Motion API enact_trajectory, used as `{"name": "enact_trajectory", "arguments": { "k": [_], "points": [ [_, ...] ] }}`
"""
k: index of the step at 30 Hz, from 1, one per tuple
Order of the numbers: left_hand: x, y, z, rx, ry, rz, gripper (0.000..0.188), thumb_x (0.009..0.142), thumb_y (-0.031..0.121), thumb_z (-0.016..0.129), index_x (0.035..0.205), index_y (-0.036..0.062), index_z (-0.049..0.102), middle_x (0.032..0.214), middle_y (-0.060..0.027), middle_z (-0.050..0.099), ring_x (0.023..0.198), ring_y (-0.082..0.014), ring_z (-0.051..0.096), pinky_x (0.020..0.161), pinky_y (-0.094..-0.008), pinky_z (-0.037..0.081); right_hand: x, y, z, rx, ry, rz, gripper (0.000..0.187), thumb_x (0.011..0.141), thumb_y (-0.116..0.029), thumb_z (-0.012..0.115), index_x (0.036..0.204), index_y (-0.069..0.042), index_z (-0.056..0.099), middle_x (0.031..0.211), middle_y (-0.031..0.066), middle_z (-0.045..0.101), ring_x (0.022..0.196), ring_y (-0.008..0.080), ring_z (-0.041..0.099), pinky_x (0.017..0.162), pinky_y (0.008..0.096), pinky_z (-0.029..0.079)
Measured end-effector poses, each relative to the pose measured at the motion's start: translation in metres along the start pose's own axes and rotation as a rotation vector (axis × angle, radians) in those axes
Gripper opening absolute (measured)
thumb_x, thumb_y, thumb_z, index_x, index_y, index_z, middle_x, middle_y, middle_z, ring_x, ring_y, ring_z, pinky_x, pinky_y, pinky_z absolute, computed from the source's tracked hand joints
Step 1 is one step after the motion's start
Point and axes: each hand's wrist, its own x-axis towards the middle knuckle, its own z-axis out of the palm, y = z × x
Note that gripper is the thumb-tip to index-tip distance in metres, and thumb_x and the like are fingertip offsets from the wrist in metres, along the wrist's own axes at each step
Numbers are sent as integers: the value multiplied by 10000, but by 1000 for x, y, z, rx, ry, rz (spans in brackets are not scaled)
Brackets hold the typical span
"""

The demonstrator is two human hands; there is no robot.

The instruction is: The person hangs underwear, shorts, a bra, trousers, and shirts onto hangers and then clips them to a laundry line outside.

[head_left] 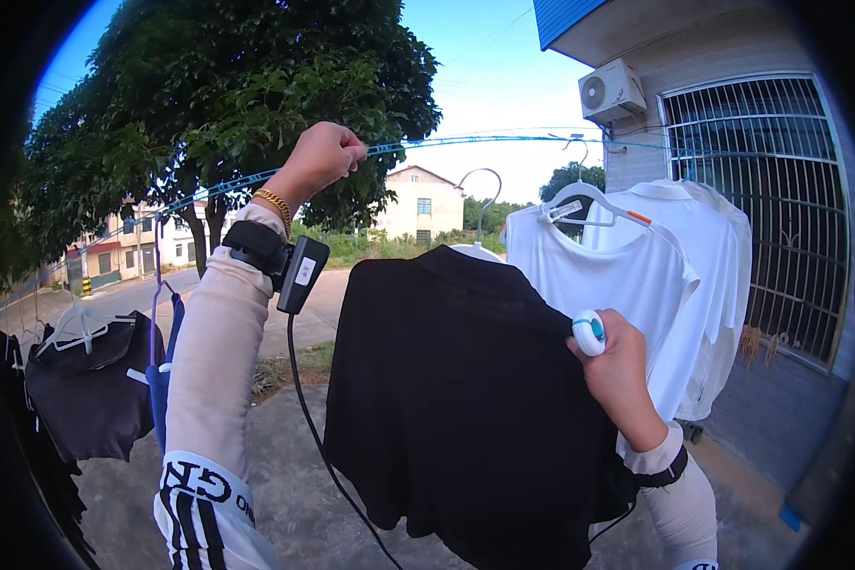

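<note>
My left hand (325, 160), raised at upper centre, is closed round the blue clothesline (465, 141). In front of me a black collared shirt (465, 399) hangs on a hanger whose hook (485, 180) stands above the collar, below the line and apart from it. My right hand (622, 366) grips the shirt at its right shoulder. A white rounded piece with a teal band (589, 332) shows at that hand's thumb and fingers; I cannot tell what it is. The shirt hides most of the hanger.
Close behind on the right hang a white sleeveless top (598, 256) and other white shirts (717, 247). At left hang a dark top (90, 389) and a blue garment (159, 399). A barred window (760, 209) is at right; a black cable (318, 446) dangles from my left wrist device.
</note>
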Motion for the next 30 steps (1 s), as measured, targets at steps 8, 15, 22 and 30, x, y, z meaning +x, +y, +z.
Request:
{"name": "enact_trajectory", "arguments": {
  "k": [8,15,22,30],
  "points": [
    [-17,1,0,-18,56,47,194,872,124,621,1013,3,678,803,-64,670,711,-123,594,680,-272,475,34,-49,43,-46,118,-93,129,689,79,525,783,10,580,777,190,554,742,432,540,627,456,412],
    [-16,4,5,-7,139,32,155,809,110,652,948,61,701,797,-93,680,763,-214,645,731,-327,504,48,-72,56,-267,133,-155,157,707,59,533,844,-9,572,863,160,566,733,424,568,626,494,440],
    [-21,7,4,-18,90,16,152,785,146,687,931,105,704,785,-71,679,750,-207,644,700,-314,493,48,-79,60,-411,129,-175,139,705,48,547,833,-6,544,875,161,558,688,418,587,595,501,462],
    [-6,-7,3,-246,-45,-83,330,735,305,727,823,-11,692,822,-172,685,811,-295,661,735,-361,502,61,-81,59,-468,128,-201,143,698,46,565,830,-6,551,878,162,563,675,404,601,588,492,474]
  ]
}}
